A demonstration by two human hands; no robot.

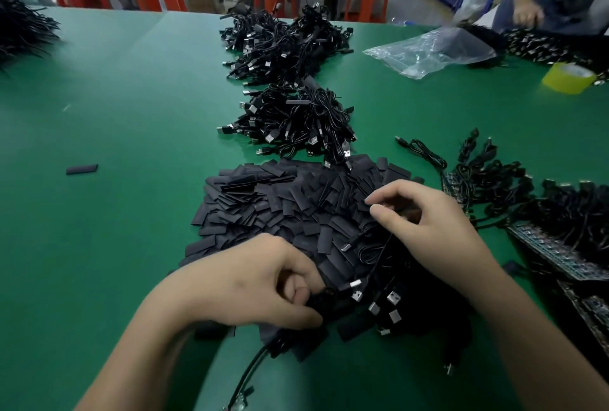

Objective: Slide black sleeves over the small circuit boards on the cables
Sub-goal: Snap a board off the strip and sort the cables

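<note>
Black sleeves (pixel 263 212) heaped, left hand (pixel 250 282) grip pinching cables (pixel 354 285), right hand (pixel 428 222) grip curled, contents unclear

The left hand (pixel 250 282) and the right hand (pixel 425 222) are both bare, with short, plain nails showing on the thumbs (pixel 384 212) just by each grip. Back from the grips, the left forearm (pixel 148 354) and the right forearm (pixel 527 328) are bare as well, all the way to the lower edge of view.

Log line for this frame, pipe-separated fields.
step: sleeving | left hand: grips cables | right hand: curled over sleeve pile, grasp unclear | cable heaps: beyond pile
</note>
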